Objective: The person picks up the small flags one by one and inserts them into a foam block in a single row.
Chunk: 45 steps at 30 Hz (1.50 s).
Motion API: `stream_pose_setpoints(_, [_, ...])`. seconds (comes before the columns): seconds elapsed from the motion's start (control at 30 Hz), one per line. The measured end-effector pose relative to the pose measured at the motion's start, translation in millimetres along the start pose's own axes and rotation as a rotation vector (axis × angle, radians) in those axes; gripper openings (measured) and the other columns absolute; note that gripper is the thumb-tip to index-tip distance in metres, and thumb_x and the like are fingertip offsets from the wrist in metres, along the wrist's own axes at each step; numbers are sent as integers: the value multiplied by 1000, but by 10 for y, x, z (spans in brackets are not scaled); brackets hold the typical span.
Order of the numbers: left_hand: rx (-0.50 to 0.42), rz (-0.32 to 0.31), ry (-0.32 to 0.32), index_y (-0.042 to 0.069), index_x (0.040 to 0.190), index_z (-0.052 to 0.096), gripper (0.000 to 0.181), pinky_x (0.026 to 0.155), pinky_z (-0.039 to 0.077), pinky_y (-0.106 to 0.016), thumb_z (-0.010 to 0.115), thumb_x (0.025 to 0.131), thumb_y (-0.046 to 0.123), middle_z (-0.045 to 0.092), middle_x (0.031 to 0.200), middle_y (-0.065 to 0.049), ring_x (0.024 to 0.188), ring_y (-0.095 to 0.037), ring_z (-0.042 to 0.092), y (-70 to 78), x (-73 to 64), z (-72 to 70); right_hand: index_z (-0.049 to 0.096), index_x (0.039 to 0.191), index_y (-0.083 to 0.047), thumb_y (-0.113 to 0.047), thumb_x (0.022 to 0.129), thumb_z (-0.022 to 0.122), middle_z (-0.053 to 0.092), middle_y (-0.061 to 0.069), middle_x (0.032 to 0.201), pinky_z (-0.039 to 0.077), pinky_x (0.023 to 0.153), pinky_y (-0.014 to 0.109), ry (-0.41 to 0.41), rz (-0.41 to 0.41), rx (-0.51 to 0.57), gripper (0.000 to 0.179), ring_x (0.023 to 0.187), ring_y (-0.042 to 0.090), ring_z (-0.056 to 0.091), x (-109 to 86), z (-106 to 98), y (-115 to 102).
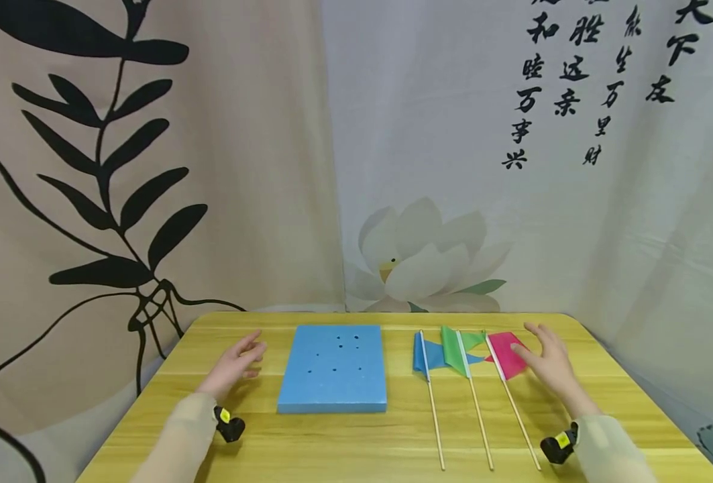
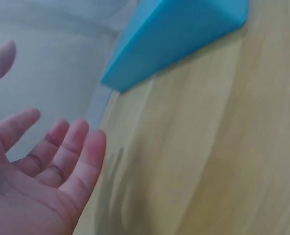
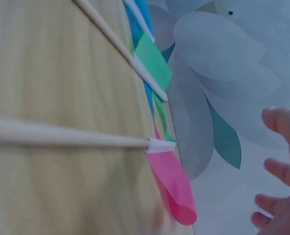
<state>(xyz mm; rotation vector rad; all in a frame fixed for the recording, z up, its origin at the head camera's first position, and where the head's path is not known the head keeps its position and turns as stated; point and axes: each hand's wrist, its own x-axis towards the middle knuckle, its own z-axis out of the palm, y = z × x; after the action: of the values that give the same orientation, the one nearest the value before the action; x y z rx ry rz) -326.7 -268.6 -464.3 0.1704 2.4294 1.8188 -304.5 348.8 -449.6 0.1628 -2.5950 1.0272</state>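
Observation:
Beside the blue foam block point(image 1: 332, 392), on its left, my left hand point(image 1: 235, 364) hovers over the table with fingers spread, holding nothing. Small holes dot the block's top. In the left wrist view, the palm and loosely bent fingers of that hand point(image 2: 42, 181) show below the block's corner point(image 2: 179, 44). To the right lie three small flags on thin wooden sticks: a blue flag point(image 1: 433, 355), a green flag point(image 1: 454, 349) and a pink flag point(image 1: 507, 355). My right hand point(image 1: 551, 359) is nearest the pink one, its thumb overlapping the cloth in the head view, its fingers apart and empty.
The wooden table point(image 1: 247, 443) reaches back to a printed curtain point(image 1: 271, 168) with black leaves, a pale lotus and dark lettering. The flag sticks lie side by side, pointing toward the table's front edge. A black wrist camera point(image 1: 558, 446) sits at the right sleeve.

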Motion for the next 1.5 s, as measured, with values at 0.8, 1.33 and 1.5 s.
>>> stream_pose_setpoints(0.8, [-15,-22,33,-1,146,40,65,78,49,-34,69,92,21,54,123,-14,95,-21,56,-199,14,484,63,97,7,-17,90,68,61,7,79,49,58,28,-171,334,166,26,68,19,56,-348,236,-14])
stream_pose_setpoints(1.33, [28,-5,23,1,143,45,61,77,49,-33,70,91,20,55,122,-14,94,-21,56,-216,-27,515,70,88,-1,-19,88,71,61,4,72,45,51,26,-337,143,213,18,57,14,51,-341,714,-619])
stream_pose_setpoints(1.5, [38,-8,30,1,143,46,60,77,48,-33,70,91,21,56,121,-13,94,-21,56,-218,-11,519,71,80,-5,-18,86,72,61,3,68,44,50,26,-335,79,160,15,56,14,51,-345,827,-702])
